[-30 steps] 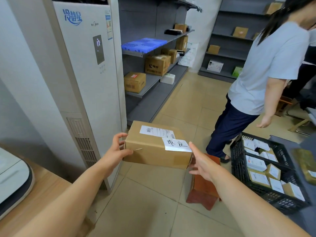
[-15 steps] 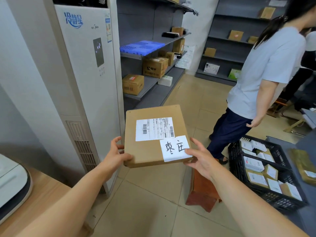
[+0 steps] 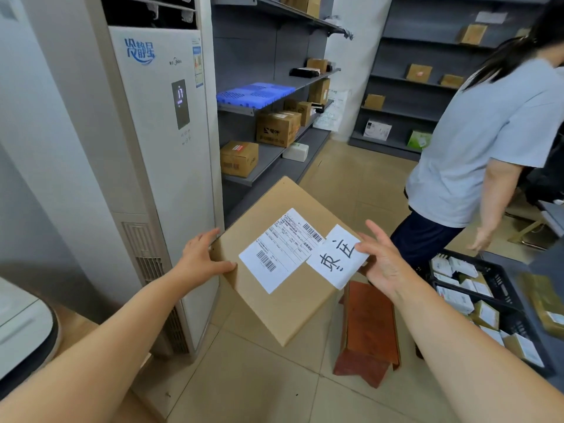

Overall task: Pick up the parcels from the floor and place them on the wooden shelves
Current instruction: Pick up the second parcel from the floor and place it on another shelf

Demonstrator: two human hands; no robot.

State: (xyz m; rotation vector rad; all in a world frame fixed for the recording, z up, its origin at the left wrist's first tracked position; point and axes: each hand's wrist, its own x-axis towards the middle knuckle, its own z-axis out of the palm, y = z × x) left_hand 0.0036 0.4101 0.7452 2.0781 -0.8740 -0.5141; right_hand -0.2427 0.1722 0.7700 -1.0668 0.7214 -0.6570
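The box (image 3: 283, 261) is a flat cardboard parcel, held in the air in front of the air conditioner (image 3: 161, 166), just beside its lower grille and above the tiled floor. It looks stiff and light: two hands carry it at arm's length with only fingertip contact, and its faces stay flat with no sag. Cardboard gives dry, sure friction, so opposite edges are the right places to hold; the loose handwritten slip (image 3: 335, 257) near the right edge is a poor place, since it may slide or peel. The left hand (image 3: 201, 254) clamps the box's left corner, thumb on top and fingers wrapped behind. The right hand (image 3: 384, 264) presses its thumb on the slip at the right edge with the fingers spread, seemingly supporting from below. Both arms reach forward, nearly straight, and the box is tilted, turned corner-down toward the camera.
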